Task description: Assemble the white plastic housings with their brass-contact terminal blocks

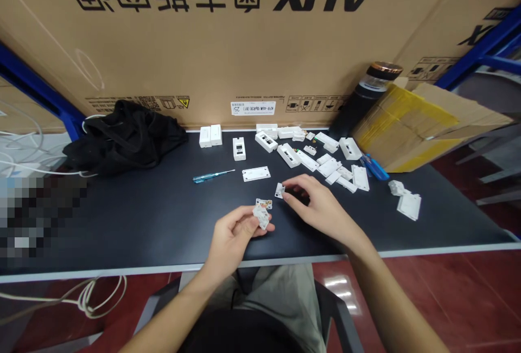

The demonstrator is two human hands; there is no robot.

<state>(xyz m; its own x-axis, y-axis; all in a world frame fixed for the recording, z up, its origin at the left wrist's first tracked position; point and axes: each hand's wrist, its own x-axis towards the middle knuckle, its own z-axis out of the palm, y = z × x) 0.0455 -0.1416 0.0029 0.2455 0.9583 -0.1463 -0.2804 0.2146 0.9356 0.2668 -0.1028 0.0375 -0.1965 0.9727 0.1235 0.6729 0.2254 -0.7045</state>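
Near the front edge of the dark table, my left hand (236,233) is closed around a small white plastic part (261,217). A second small piece with brass-coloured bits (264,204) shows just above it; whether the two are joined I cannot tell. To the right, my right hand (313,203) pinches a small white part (279,190) between thumb and fingertips, just above or on the table. A flat white cover plate (256,174) lies beyond both hands. Left of that plate rests a blue translucent screwdriver (213,176).
White housings (239,149) and flat plates (329,166) are scattered at the back and right. A blue-handled tool (376,168) lies beside a taped cardboard box (419,125) and a black flask (358,106). Black cloth (130,138) sits back left. A large carton (244,54) walls the rear.
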